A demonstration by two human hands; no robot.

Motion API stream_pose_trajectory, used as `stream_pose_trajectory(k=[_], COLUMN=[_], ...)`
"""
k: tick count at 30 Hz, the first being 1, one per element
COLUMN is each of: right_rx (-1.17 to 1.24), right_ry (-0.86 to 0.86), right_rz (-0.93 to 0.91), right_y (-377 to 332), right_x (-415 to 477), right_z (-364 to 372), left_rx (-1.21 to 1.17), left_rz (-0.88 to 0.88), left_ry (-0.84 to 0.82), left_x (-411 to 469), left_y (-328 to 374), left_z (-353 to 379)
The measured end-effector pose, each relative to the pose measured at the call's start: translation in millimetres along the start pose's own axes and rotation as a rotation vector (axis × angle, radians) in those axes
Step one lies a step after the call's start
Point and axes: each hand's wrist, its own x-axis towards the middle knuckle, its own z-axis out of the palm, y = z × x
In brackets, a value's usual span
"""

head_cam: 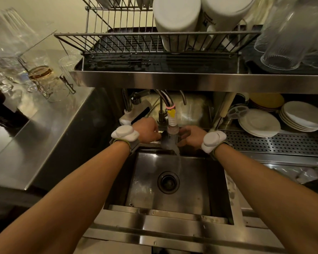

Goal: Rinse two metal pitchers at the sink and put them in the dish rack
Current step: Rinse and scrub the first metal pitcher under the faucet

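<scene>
A grey metal pitcher (pixel 169 142), blurred, sits tilted under the faucet nozzle (pixel 173 123) at the back of the sink (pixel 145 191). Water streams off it into the basin. My left hand (pixel 147 131) is closed against its left side and my right hand (pixel 191 137) curls around its right side. How the fingers grip is partly hidden by the nozzle. I see only this one pitcher. The wire dish rack (pixel 117 43) stands on the steel shelf above the sink, its left half bare.
Upturned white containers (pixel 176 21) fill the rack's right half, with upturned glasses (pixel 283 43) beside them. Stacked plates (pixel 259 123) lie on the perforated drainboard at right. Glassware (pixel 39 74) crowds the left counter. The shelf edge (pixel 173 81) overhangs the faucet.
</scene>
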Motion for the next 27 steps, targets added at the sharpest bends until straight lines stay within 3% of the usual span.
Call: stream_pose_trajectory(k=[20,24,27], right_rx=[-0.072,-0.081,-0.075], right_ry=[0.026,0.019,0.012], right_rz=[-0.011,-0.011,0.006], right_y=[-5.0,-6.1,-2.6], right_x=[3.1,-0.6,-1.4], right_z=[-21.4,-21.2,-18.6], left_rx=[0.380,0.326,0.137], left_rz=[0.146,0.116,0.035], left_ry=[0.050,0.054,-0.017], left_x=[-10.5,-10.3,-3.8], left_y=[20.2,17.0,9.3], left_z=[-26.7,-25.5,-18.6])
